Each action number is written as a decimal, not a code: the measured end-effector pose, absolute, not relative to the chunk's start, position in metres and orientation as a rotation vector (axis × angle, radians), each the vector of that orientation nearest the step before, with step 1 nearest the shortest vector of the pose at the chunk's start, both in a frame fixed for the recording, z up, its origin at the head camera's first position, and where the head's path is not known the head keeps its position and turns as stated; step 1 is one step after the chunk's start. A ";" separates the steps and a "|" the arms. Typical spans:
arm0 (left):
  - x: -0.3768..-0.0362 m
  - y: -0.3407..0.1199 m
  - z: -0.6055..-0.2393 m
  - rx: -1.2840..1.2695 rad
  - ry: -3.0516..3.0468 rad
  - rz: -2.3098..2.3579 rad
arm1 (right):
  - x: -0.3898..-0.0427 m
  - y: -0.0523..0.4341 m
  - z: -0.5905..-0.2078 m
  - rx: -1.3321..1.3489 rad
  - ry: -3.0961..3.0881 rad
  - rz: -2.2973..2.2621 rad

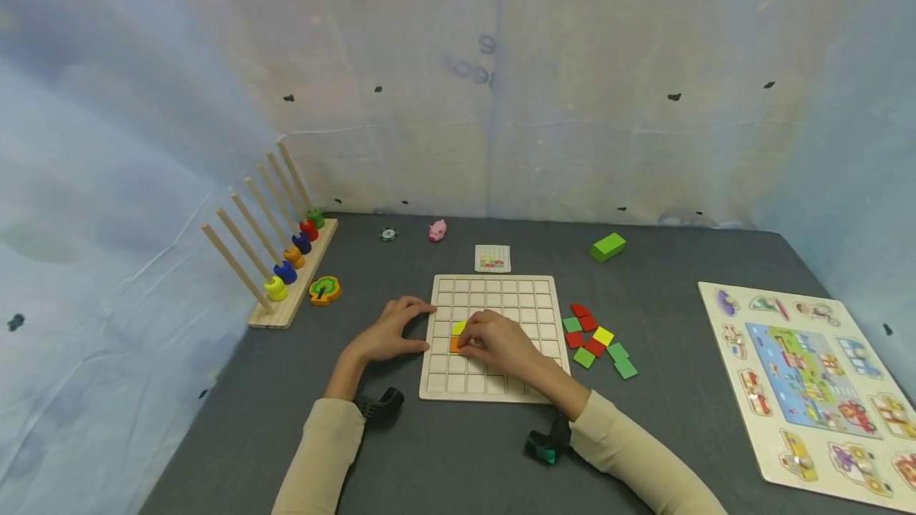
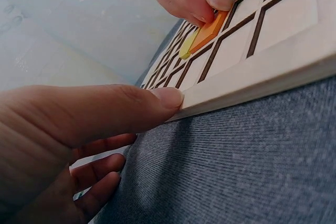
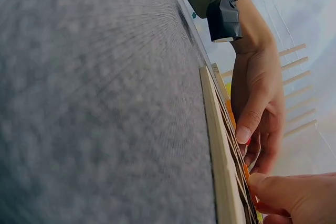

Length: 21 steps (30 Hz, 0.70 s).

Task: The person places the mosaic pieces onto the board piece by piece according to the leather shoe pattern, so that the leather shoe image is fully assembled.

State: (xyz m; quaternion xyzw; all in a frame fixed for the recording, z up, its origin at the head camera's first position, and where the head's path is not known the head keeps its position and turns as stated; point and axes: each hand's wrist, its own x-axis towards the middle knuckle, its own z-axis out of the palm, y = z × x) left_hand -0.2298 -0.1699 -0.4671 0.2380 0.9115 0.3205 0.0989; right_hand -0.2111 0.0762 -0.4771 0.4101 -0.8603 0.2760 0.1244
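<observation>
While two tiles [image 1: 458,334] fill the grid board [image 1: 494,292], eight loose tiles [image 1: 597,342] lie beside.

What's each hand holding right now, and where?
Right hand pinches the orange square tile at its edge; left hand only steadies the wooden grid board at its left rim.

The near strip of the dark grey counter [image 1: 458,451] lies open between the two sleeves. Left of the pale wooden grid board [image 1: 494,292] the left hand [image 1: 390,334] blocks the edge — beyond it stands the wooden peg rack with coloured rings [image 1: 275,261]. To the right, loose red, green and yellow square tiles [image 1: 597,344] crowd the board's side — then open counter before the wooden picture puzzle board [image 1: 809,388].
</observation>
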 end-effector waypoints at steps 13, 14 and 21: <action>-0.229 -0.169 -0.466 0.679 2.701 0.943 | -0.214 0.105 -0.454 1.139 -2.524 1.060; -0.229 -0.169 -0.466 0.678 2.699 0.945 | -0.214 0.109 -0.452 1.130 -2.519 1.068; -0.228 -0.169 -0.465 0.684 2.693 0.949 | -0.218 0.147 -0.447 1.081 -2.471 1.072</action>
